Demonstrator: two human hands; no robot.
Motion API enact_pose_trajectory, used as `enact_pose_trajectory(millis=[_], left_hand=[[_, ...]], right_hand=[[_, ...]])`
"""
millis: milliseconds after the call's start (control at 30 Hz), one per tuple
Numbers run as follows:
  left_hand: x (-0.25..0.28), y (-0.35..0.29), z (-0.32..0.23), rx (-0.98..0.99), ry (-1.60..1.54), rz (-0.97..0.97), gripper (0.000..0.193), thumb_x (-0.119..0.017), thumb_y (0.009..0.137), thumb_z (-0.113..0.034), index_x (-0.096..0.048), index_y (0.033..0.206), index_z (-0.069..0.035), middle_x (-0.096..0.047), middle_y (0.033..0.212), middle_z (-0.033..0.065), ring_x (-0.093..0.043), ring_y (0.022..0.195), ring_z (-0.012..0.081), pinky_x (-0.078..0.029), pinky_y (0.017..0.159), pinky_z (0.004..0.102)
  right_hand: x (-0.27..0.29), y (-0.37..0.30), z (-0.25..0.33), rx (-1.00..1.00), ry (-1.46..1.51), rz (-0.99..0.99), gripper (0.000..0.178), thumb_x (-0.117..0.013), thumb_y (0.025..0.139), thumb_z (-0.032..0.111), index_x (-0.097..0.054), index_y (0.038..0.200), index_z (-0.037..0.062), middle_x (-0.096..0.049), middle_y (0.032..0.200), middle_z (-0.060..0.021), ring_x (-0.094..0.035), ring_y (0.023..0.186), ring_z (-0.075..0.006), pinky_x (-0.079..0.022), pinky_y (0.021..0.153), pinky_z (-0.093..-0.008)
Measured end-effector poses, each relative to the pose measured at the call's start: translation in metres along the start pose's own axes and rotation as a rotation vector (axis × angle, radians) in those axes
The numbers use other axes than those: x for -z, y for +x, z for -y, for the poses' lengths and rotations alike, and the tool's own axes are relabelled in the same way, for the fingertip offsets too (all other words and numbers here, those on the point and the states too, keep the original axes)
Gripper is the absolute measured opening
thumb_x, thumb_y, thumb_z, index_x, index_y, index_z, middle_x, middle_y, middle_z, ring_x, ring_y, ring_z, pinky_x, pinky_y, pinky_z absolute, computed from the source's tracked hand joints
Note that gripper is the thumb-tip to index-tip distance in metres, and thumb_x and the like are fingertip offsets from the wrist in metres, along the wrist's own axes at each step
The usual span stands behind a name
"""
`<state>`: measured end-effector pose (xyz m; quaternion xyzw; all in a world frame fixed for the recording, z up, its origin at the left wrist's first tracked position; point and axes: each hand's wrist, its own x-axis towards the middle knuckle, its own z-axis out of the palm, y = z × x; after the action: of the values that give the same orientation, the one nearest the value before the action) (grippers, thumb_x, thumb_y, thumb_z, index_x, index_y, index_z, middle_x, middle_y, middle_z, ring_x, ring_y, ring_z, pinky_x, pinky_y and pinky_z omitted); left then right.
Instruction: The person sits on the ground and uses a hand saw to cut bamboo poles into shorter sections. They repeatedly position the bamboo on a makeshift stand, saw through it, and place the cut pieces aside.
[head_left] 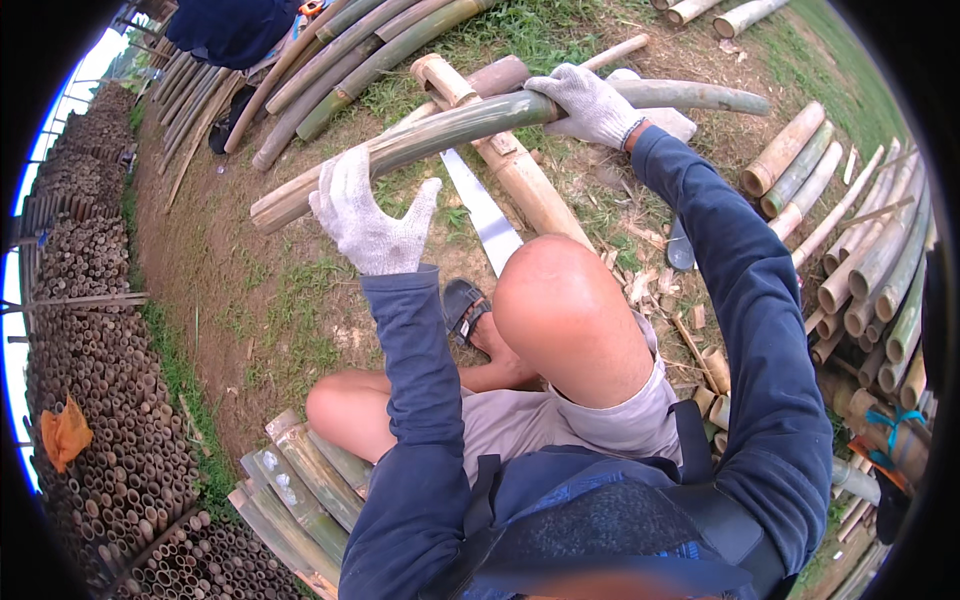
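Observation:
A long green bamboo pole (450, 134) lies slantwise in front of me, across a thicker tan bamboo piece (535, 190). My right hand (590, 105), in a pale knit work glove, is closed round the pole right of its middle. My left hand (375, 215), gloved alike, is at the pole's left part; its fingers overlap the pole, and its thumb stretches out apart. Between the tan bamboo and my sandalled foot, a flat, pale metal blade (482, 212) that looks like a saw's slopes down behind my raised knee, which hides its lower end.
Stacked bamboo culms (110, 450) fill the left side, with an orange cloth (66, 433) on them. Longer bamboo poles (370, 60) lie at the far left. Cut lengths (880, 270) are heaped on the right. Split bamboo (310, 475) is beneath me; chips (645, 285) litter the ground.

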<state>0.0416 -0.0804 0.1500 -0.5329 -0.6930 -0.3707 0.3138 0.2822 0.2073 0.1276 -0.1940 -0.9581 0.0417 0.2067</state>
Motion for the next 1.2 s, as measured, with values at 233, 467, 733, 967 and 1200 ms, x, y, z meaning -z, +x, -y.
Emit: enact_pose_trajectory(millis=[233,467,733,967,1200], left_hand=[[-0.080,-0.040,0.050,0.124,0.418,0.721,0.078,-0.093,0.073,-0.051,-0.068,0.142,-0.024,-0.069,0.140,0.0051,-0.061,0.134,0.0297,-0.035,0.122,0.0585],[-0.121,-0.100,0.099,0.192,0.257,1.235,0.080,-0.081,0.079,-0.076,-0.069,0.142,-0.028,-0.076,0.128,0.0097,-0.071,0.123,0.0305,-0.036,0.120,0.0536],[-0.124,-0.099,0.111,0.294,0.123,1.235,0.088,-0.081,0.075,-0.081,-0.070,0.138,-0.021,-0.077,0.131,0.0115,-0.072,0.126,0.0332,-0.052,0.109,0.0481],[-0.127,-0.063,0.135,0.355,0.036,1.424,0.095,-0.085,0.072,-0.080,-0.069,0.141,-0.018,-0.071,0.144,0.0131,-0.067,0.135,0.0340,-0.050,0.117,0.0470],[-0.112,-0.067,0.167,0.384,0.024,1.427,0.101,-0.085,0.072,-0.078,-0.065,0.150,-0.016,-0.069,0.148,0.0128,-0.066,0.137,0.0341,-0.049,0.119,0.0492]], right_hand=[[-0.087,-0.022,0.005,0.076,-0.056,0.215,0.070,-0.093,0.077,0.032,-0.068,0.139,0.0112,-0.067,0.112,-0.0137,-0.066,0.115,-0.0345,-0.053,0.103,-0.0475],[-0.122,-0.078,0.019,-0.087,-0.046,0.003,0.071,-0.090,0.081,0.032,-0.065,0.144,0.0111,-0.068,0.131,-0.0165,-0.060,0.131,-0.0367,-0.049,0.112,-0.0499],[0.050,-0.186,0.065,-1.112,0.975,-0.621,0.060,-0.069,0.110,0.036,-0.051,0.159,0.0067,-0.049,0.161,-0.0127,-0.058,0.140,-0.0265,-0.047,0.117,-0.0398],[0.218,-0.225,0.197,-0.410,0.603,-1.050,0.051,-0.061,0.113,0.017,-0.045,0.158,-0.0017,-0.062,0.141,-0.0193,-0.066,0.125,-0.0311,-0.055,0.109,-0.0474],[0.008,-0.192,0.265,-0.627,0.873,0.172,0.058,-0.074,0.104,0.020,-0.053,0.155,0.0004,-0.062,0.141,-0.0156,-0.065,0.125,-0.0245,-0.050,0.111,-0.0342]])
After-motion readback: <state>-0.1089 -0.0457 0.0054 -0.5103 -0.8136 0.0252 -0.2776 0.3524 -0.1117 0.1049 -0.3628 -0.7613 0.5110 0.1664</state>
